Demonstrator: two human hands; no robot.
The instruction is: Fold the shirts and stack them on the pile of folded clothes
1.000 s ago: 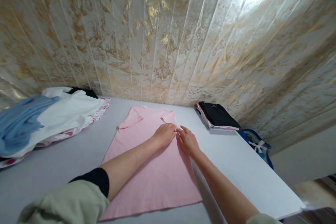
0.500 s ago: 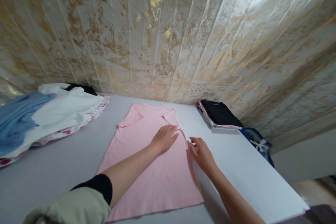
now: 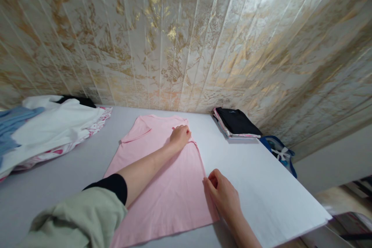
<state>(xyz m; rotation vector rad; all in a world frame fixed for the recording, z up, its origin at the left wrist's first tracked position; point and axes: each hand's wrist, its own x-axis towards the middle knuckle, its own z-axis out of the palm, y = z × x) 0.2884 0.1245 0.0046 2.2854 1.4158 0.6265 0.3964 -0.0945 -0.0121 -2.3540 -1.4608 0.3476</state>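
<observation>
A pink T-shirt [image 3: 162, 178] lies spread on the white table, its neckline toward the wall. The sleeve on its left side lies folded over the front; the other sleeve is mostly covered by my hand. My left hand [image 3: 180, 136] reaches across the shirt and is closed at its upper right edge, near the shoulder, with the fingertips partly hidden. Lower down, my right hand [image 3: 224, 193] pinches the shirt's right side edge between thumb and fingers.
Heaped clothes, white [image 3: 58, 122] and blue [image 3: 17, 124], lie on the left of the table [image 3: 261, 186]. A folded stack with a black garment [image 3: 238, 121] on top sits at the back right. Beside it, a blue-trimmed bag [image 3: 280, 151] is past the table's edge. A gold-patterned wall [image 3: 162, 46] rises behind.
My left hand has moved up toward the shoulder and its fingers have closed. My right hand has come down along the side edge and now pinches it. The view has shifted slightly right.
</observation>
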